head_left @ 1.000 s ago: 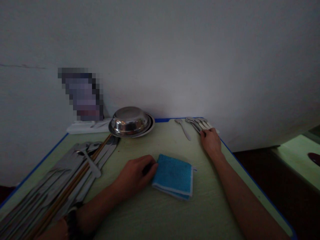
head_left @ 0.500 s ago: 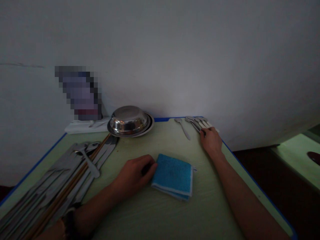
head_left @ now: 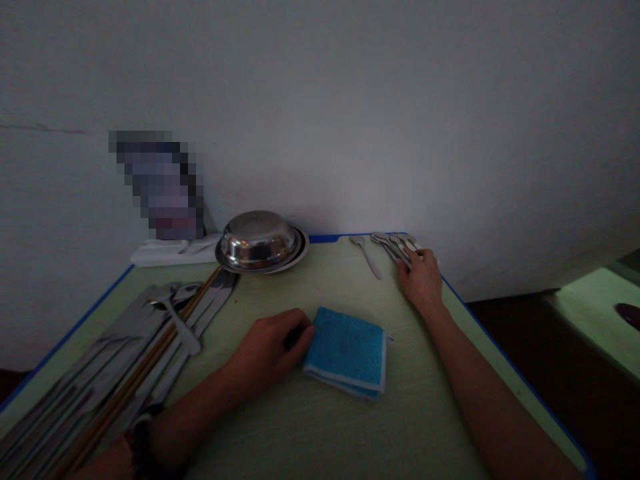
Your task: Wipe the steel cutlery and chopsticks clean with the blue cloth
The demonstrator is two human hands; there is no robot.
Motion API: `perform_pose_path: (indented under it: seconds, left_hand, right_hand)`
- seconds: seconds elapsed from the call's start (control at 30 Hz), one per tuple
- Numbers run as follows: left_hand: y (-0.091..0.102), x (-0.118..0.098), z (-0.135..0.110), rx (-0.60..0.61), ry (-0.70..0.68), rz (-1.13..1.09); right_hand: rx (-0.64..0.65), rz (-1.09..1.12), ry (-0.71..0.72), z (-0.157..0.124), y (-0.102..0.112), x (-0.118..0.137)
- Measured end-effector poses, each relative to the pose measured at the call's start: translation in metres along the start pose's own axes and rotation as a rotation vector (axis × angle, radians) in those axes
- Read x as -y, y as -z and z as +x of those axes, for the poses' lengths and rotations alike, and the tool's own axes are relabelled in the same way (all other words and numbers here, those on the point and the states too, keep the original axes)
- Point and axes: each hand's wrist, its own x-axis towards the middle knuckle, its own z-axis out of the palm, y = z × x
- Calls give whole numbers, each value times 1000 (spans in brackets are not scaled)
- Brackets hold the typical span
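Note:
A folded blue cloth point(head_left: 345, 350) with a pale edge lies in the middle of the table. My left hand point(head_left: 270, 343) rests beside it, fingers curled, with thumb and fingertips closed at its left edge. Toward the far right corner, my right hand point(head_left: 423, 277) lies over the handles of several metal spoons point(head_left: 383, 240). Its thumb and forefinger are apart, touching the handles; the other fingers are partly hidden. A single spoon point(head_left: 367, 257) lies a little left of that group.
Upturned metal bowls point(head_left: 257, 240) stand at the back against the wall. Along the left lie chopsticks point(head_left: 193, 303), a loose spoon point(head_left: 177, 327) and several pieces of flatware point(head_left: 95, 373). A blurred upright object point(head_left: 163, 187) stands behind a white strip point(head_left: 170, 253).
My right hand's thumb and forefinger have spread apart over the spoon handles, and the hand has shifted slightly. My left hand and the cloth have stayed still.

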Motion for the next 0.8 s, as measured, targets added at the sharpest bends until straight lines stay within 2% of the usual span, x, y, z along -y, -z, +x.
perform_pose_path:
  seconds: [0.1,0.17,0.23,0.37,0.57,0.8]
  left_hand:
    - [0,0,0,6,7,-5]
    - [0,0,0,4,8,-8]
    - [0,0,0,-1,7,-9]
    - [-1,0,0,-7,3,-4]
    - [0,-1,0,-15,9,-5]
    - [0,-1,0,-2,16,5]
  right_hand:
    - [27,81,194,-3,3,12]
    - [114,121,335,-6,4,20]
    - [201,126,414,-9,3,24]
    - [273,91,406,-10,0,24]
    - [225,26,350,-8,-2,21]
    - [231,15,298,-5,-4,18]
